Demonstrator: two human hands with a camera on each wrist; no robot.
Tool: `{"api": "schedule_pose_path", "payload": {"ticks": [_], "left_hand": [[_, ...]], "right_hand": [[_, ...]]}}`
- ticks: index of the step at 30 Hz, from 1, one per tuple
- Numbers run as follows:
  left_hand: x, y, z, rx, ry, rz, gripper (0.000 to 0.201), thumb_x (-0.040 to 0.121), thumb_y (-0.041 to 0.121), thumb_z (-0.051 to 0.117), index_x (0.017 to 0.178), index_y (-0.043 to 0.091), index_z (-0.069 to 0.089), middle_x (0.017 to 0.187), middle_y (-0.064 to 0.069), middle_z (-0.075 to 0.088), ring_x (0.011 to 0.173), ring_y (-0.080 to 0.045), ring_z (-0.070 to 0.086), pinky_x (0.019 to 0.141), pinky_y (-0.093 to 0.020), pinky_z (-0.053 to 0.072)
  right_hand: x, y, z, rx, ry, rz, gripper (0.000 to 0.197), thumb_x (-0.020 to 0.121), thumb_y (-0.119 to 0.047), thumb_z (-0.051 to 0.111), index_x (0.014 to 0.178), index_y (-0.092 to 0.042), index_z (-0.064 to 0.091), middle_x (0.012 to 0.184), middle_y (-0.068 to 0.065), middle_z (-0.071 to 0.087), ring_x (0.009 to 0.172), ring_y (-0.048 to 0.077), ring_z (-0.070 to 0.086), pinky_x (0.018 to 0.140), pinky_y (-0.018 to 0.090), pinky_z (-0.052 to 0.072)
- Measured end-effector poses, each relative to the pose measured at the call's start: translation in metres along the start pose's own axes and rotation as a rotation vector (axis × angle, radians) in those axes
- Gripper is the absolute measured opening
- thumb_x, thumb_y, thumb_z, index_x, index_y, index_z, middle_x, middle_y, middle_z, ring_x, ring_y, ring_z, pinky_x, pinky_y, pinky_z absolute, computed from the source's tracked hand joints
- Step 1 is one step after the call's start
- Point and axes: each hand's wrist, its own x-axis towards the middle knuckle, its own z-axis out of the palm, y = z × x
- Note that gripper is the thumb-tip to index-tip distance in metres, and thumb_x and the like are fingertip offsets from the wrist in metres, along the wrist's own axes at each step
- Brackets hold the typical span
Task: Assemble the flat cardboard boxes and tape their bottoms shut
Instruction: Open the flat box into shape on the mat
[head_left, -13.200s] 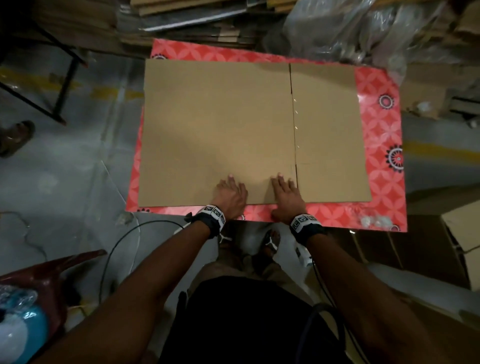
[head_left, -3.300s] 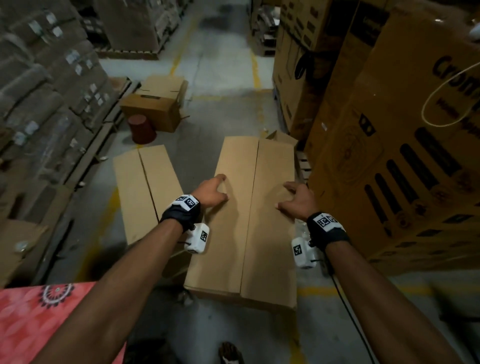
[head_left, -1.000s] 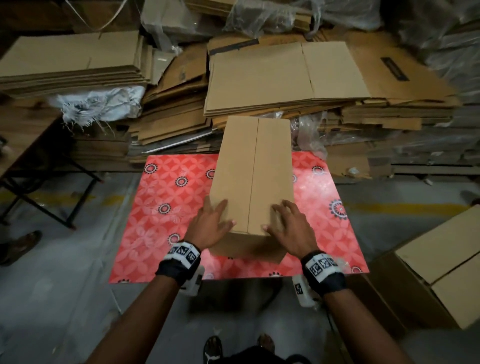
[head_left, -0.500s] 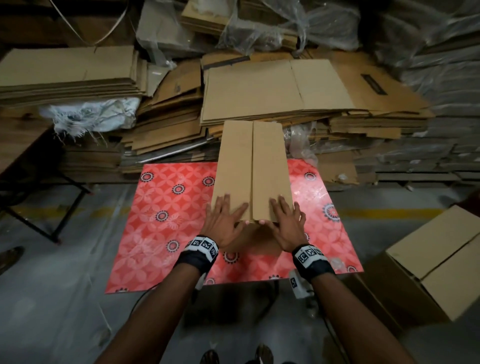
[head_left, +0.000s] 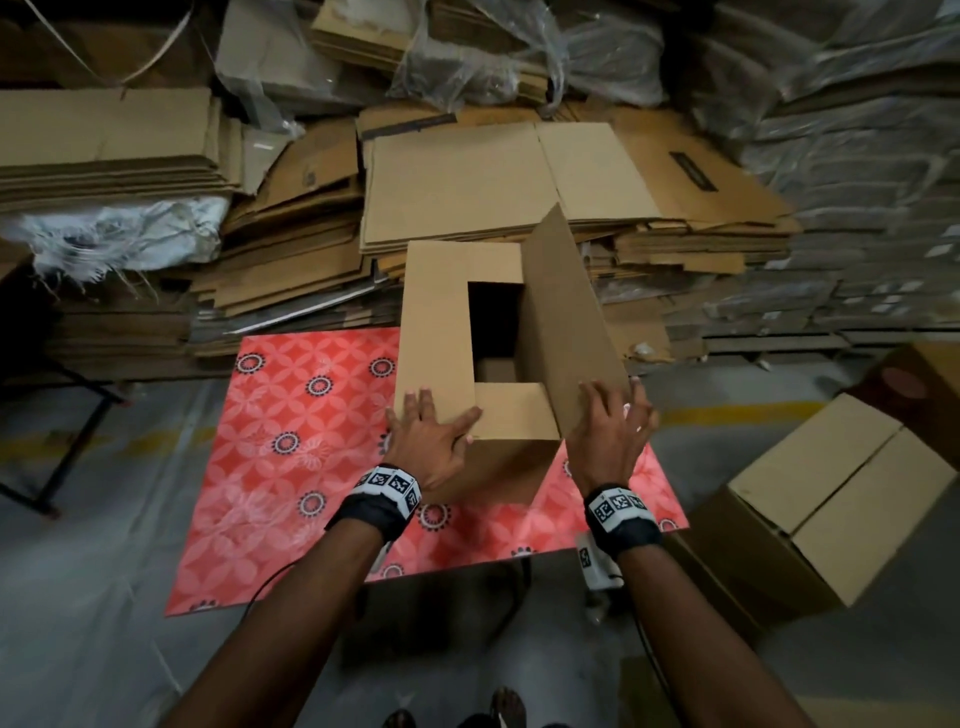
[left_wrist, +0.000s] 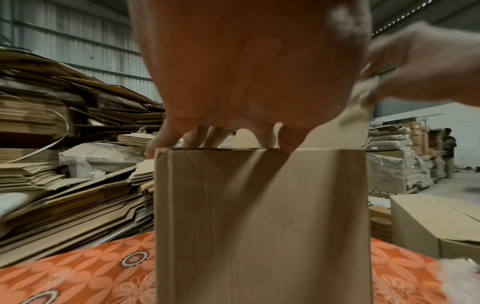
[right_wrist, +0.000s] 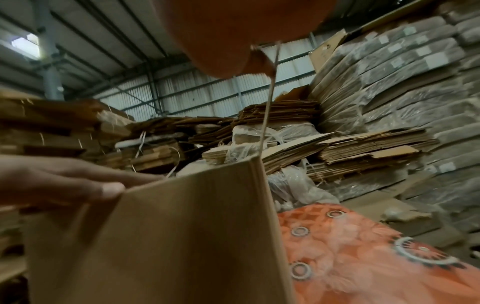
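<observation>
On red table (head_left: 291, 467), box (head_left: 441, 332) flaps under both hands' fingers (head_left: 423, 402).

We look along the right hand (right_wrist: 249, 30), its palm filling the top of the frame, where it meets the upper edge of a raised cardboard flap (right_wrist: 267, 107) seen edge-on. Below stands the brown cardboard box (right_wrist: 161, 236), its near wall facing us. The left hand (right_wrist: 59, 183) enters from the left, thumb on the box's top edge. The box sits on an orange flower-patterned table (right_wrist: 363, 257). Behind rise stacks of flattened cardboard (right_wrist: 337, 148) and plastic-wrapped bundles (right_wrist: 402, 67) under a corrugated metal roof (right_wrist: 85, 35).
</observation>
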Motion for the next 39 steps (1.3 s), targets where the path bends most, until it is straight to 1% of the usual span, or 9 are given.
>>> {"api": "schedule_pose_path", "payload": {"ticks": [3,5,9,13,20,25,33,36,39], "left_hand": [[0.000,-0.001,0.003,0.014,0.021,0.007,0.057,0.102,0.057,0.026,0.154,0.061,0.003,0.165,-0.032,0.001,0.152,-0.054,-0.002,0.116,-0.075,0.006],[-0.001,-0.001,0.004,0.016,0.029,0.005,0.057,0.102,0.057,0.026,0.154,0.061,0.003,0.165,-0.032,0.001,0.152,-0.054,-0.001,0.116,-0.076,0.006],[-0.001,0.000,-0.001,0.033,0.004,0.010,0.056,0.102,0.055,0.027,0.153,0.061,0.004,0.165,-0.033,0.001,0.151,-0.055,0.000,0.117,-0.075,0.005],[0.001,0.002,-0.001,0.040,0.004,0.006,0.056,0.102,0.055,0.028,0.151,0.064,0.003,0.165,-0.034,0.001,0.151,-0.056,-0.001,0.116,-0.076,0.003],[0.001,0.002,-0.010,0.012,-0.033,0.009,0.056,0.100,0.053,0.033,0.151,0.060,0.012,0.165,-0.030,0.002,0.149,-0.058,0.003,0.114,-0.078,0.005],[-0.003,-0.003,-0.024,-0.130,-0.016,0.051,0.063,0.091,0.064,0.038,0.150,0.061,0.016,0.158,-0.019,0.017,0.145,-0.054,0.021,0.111,-0.076,0.022],[-0.029,-0.033,-0.069,-0.640,0.467,0.051,0.059,0.098,0.008,0.052,0.150,0.031,0.036,0.144,-0.005,0.054,0.111,-0.027,0.062,0.095,-0.043,0.054],[-0.039,-0.055,-0.064,-0.472,0.666,-0.168,0.060,0.087,0.006,0.058,0.143,0.022,0.044,0.146,-0.012,0.047,0.136,-0.038,0.044,0.115,-0.052,0.035],[-0.048,-0.072,-0.051,-0.140,0.643,-0.350,0.053,0.080,0.011,0.065,0.132,0.020,0.054,0.147,-0.023,0.038,0.147,-0.051,0.018,0.118,-0.069,0.014]], "right_hand": [[-0.013,0.004,0.014,-0.032,-0.200,0.132,0.039,0.088,-0.026,0.063,0.127,-0.022,0.066,0.146,-0.003,0.056,0.153,0.044,0.011,0.121,0.062,0.009],[-0.020,0.004,0.025,-0.002,-0.351,0.222,0.046,0.095,-0.048,0.054,0.132,-0.022,0.061,0.144,-0.001,0.057,0.152,0.038,0.019,0.121,0.063,0.005],[-0.031,-0.003,0.031,0.219,-0.480,0.316,0.062,0.096,-0.066,0.050,0.136,-0.019,0.055,0.134,0.007,0.064,0.126,0.032,0.057,0.114,0.058,0.030],[-0.026,0.000,0.024,0.304,-0.546,0.364,0.070,0.096,-0.068,0.051,0.146,-0.018,0.052,0.138,0.012,0.064,0.124,0.036,0.060,0.103,0.051,0.046],[-0.026,-0.025,0.029,0.173,-0.417,-0.034,0.046,0.101,-0.019,0.052,0.146,-0.009,0.050,0.156,0.015,0.045,0.152,0.032,0.029,0.125,0.050,0.018],[-0.031,-0.059,0.035,0.314,-0.540,-0.180,0.047,0.090,-0.008,0.055,0.137,-0.005,0.058,0.145,0.014,0.053,0.138,0.035,0.046,0.116,0.048,0.035],[-0.027,-0.067,0.041,0.250,-0.582,-0.174,0.056,0.081,0.000,0.055,0.133,-0.020,0.064,0.142,0.002,0.056,0.130,0.024,0.054,0.112,0.049,0.035],[-0.024,-0.071,0.041,0.295,-0.548,-0.158,0.051,0.080,0.000,0.057,0.125,-0.019,0.069,0.135,0.001,0.062,0.121,0.024,0.060,0.108,0.045,0.042],[-0.021,-0.076,0.037,0.367,-0.516,-0.128,0.047,0.077,0.007,0.059,0.114,-0.017,0.074,0.120,-0.001,0.069,0.107,0.021,0.066,0.096,0.037,0.051]]}}
